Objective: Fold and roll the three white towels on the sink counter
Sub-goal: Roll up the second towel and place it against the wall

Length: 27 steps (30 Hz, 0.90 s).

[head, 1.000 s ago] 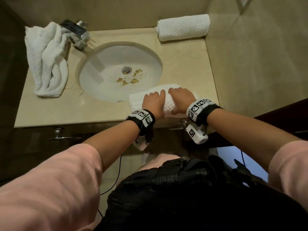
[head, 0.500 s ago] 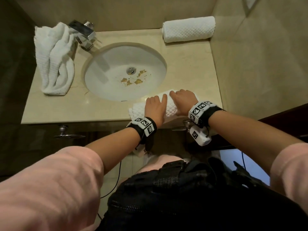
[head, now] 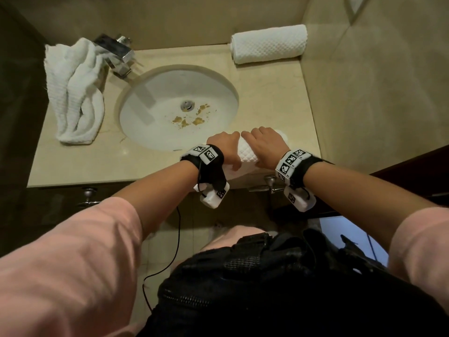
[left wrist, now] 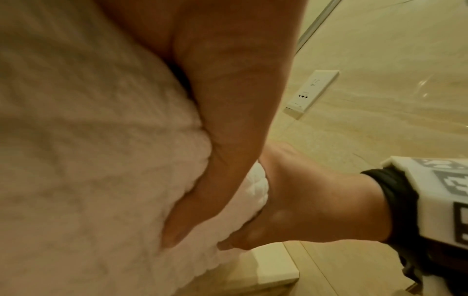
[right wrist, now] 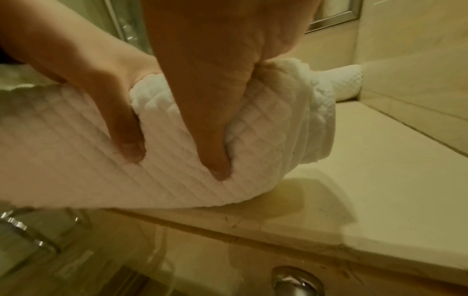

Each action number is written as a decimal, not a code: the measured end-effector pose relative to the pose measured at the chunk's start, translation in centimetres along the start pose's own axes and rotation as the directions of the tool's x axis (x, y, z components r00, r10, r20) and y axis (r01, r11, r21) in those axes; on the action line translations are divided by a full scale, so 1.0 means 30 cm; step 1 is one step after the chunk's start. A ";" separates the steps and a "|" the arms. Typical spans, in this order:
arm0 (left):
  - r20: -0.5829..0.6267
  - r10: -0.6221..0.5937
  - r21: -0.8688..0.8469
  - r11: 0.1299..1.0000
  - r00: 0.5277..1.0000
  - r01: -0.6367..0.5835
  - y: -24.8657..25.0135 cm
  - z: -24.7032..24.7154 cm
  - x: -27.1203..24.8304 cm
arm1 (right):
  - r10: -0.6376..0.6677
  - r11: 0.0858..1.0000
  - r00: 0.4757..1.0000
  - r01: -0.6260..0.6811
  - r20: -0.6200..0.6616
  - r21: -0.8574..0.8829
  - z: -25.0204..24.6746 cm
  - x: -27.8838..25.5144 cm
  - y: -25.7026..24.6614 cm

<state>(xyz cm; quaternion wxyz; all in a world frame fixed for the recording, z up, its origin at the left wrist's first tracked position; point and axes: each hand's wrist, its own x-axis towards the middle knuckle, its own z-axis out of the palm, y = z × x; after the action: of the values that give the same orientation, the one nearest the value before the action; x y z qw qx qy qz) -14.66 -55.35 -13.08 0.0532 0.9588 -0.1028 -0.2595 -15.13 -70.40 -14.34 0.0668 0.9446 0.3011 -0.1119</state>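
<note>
Beige stone worktop (head: 272, 93), front edge: half-rolled towel (head: 245, 156) lying crosswise before the basin (head: 155, 113). Half a second ago both palms lay flatter on it; now left hand (head: 224, 148) and right hand (head: 266, 148) curl over the roll, so rolling looks nearly finished. Fingers (right wrist: 215, 152) wrap it from above, thumbs pressing its near side. Finished roll (head: 268, 43) at back corner; crumpled towel (head: 73, 93) left, untouched.
</note>
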 end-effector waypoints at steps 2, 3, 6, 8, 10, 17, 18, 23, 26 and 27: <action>-0.019 0.016 0.009 1.000 1.000 -0.016 0.003 -0.030 0.010 | 0.032 0.999 0.999 -0.032 -0.024 0.019 -0.018 0.005 0.014; -0.035 0.027 0.014 1.000 0.999 -0.026 0.008 -0.050 0.015 | 0.047 0.999 0.998 -0.046 -0.043 0.022 -0.033 0.008 0.026; -0.128 0.058 0.034 0.998 0.990 -0.054 0.034 -0.117 0.033 | 0.096 0.995 0.988 -0.096 -0.120 0.003 -0.090 0.019 0.076; -0.220 0.090 0.054 0.995 0.971 -0.080 0.062 -0.169 0.046 | 0.141 0.989 0.972 -0.145 -0.186 -0.008 -0.132 0.025 0.120; -0.307 0.139 0.097 0.989 0.941 -0.115 0.093 -0.228 0.062 | 0.190 0.980 0.944 -0.200 -0.269 -0.010 -0.171 0.026 0.168; -0.527 0.328 0.262 0.940 0.784 -0.218 0.208 -0.393 0.122 | 0.298 0.928 0.754 -0.373 -0.586 -0.008 -0.245 0.001 0.313; -0.539 0.346 0.277 0.934 0.768 -0.226 0.221 -0.398 0.127 | 0.303 0.923 0.733 -0.385 -0.609 -0.005 -0.243 -0.006 0.326; -0.540 0.419 0.331 0.903 0.730 -0.273 0.250 -0.332 0.156 | 0.347 0.915 0.702 -0.398 -0.622 0.060 -0.176 -0.057 0.337; -0.499 0.427 0.332 0.898 0.754 -0.289 0.234 -0.248 0.163 | 0.383 0.916 0.777 -0.390 -0.500 0.095 -0.111 -0.076 0.298; -0.476 0.423 0.330 0.898 0.771 -0.289 0.226 -0.219 0.161 | 0.388 0.916 0.797 -0.387 -0.463 0.100 -0.089 -0.079 0.282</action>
<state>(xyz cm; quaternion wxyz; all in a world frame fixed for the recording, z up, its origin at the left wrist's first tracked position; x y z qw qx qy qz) -8.40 -62.71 -8.74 0.0131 0.9541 -0.2952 0.0483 -11.63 -78.04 -10.67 0.0125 0.9843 0.1086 0.1383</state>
